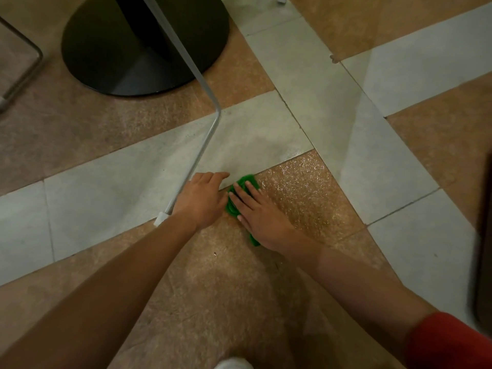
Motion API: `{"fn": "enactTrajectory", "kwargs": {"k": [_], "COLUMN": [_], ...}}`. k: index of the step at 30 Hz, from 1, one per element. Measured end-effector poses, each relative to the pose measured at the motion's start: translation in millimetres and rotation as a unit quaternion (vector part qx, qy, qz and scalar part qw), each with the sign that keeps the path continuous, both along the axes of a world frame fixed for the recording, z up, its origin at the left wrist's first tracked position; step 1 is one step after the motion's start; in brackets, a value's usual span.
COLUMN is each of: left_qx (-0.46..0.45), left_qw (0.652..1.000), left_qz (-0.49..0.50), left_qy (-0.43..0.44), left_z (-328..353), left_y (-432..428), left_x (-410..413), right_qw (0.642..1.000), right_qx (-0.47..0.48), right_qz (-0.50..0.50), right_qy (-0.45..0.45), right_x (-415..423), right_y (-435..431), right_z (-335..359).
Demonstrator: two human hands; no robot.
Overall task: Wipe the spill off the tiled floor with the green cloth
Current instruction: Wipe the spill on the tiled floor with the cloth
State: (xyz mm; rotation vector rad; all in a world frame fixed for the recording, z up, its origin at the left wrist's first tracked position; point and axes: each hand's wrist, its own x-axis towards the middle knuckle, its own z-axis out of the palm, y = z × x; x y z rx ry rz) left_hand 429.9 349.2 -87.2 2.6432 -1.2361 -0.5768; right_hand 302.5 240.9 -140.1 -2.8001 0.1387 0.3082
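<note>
A bunched green cloth (246, 182) lies on a brown floor tile, mostly covered by my right hand (259, 213), which presses flat on it with straight fingers. My left hand (202, 199) rests on the floor just left of the cloth, fingers relaxed and holding nothing, its edge close to the cloth. The brown tile to the right of the cloth glistens with a wet spill (300, 187). A pale wet patch (263, 143) also shows on the grey tile beyond the hands.
A bent metal chair leg (205, 139) with a white foot (160, 219) runs down beside my left wrist. A black round table base (143, 46) stands at the back left. Another chair frame (24, 73) is far left. A dark object (486, 235) lines the right edge.
</note>
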Motion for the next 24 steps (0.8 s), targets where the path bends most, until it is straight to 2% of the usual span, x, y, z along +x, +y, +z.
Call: {"fn": "enactTrajectory", "kwargs": {"k": [3, 7, 9, 14, 16, 21, 24], "left_qx": [0.007, -0.008, -0.015, -0.016, -0.01, 0.002, -0.008], "left_qw": [1.0, 1.0, 1.0, 1.0, 1.0, 0.998, 0.999], "left_qz": [-0.014, -0.017, -0.008, 0.009, -0.001, -0.057, -0.053], "left_qy": [-0.001, -0.002, -0.001, -0.004, 0.0, 0.002, -0.01], "left_z": [-2.4, -3.4, -4.0, -6.5, -6.8, -5.5, -2.9], "left_y": [-2.0, 2.5, 4.0, -3.5, -8.6, -18.8, -23.8], "left_x": [-3.5, -1.4, 0.9, 1.4, -3.3, -16.7, -17.4], "right_qw": [0.999, 0.999, 0.999, 0.999, 1.0, 0.991, 0.996], "right_qx": [0.003, -0.015, -0.017, -0.003, 0.002, 0.0, -0.012], "right_qz": [0.039, -0.043, -0.051, 0.046, 0.018, -0.13, -0.087], "right_qy": [-0.01, -0.006, 0.004, 0.013, 0.004, -0.003, -0.015], "right_x": [-0.2, 19.0, 19.8, -12.3, -17.4, -16.0, -26.2], "right_y": [-12.8, -20.6, -12.7, 3.4, -6.8, -21.8, -6.1], "right_z": [1.0, 4.1, 5.5, 1.7, 0.9, 0.9, 0.3]}}
